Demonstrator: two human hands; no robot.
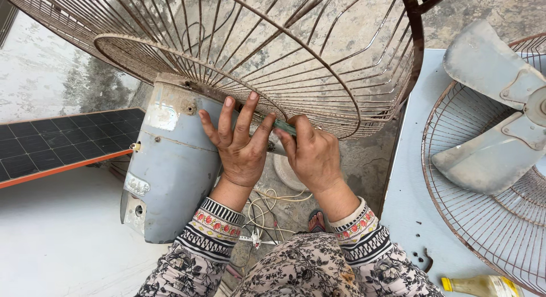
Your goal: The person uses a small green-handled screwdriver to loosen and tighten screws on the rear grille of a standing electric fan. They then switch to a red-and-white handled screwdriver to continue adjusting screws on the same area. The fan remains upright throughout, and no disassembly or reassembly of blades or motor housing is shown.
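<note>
On stained concrete floor (364, 160), blue table (409, 206)

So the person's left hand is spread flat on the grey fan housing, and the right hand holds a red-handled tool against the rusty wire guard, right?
Not quite: the head view shows a green-handled tool, not red. The left hand is spread on the grey fan housing, and the right hand holds it at the rusty wire guard.

hands (278, 152) on rusty fan guard (239, 52), green-handled tool (284, 126)

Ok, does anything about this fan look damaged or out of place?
Yes. The wire guard the left hand and right hand work on is rusty, and the grey motor housing is scuffed. Loose wires trail on the ground below. A second guard with dusty blades lies on the table.
</note>
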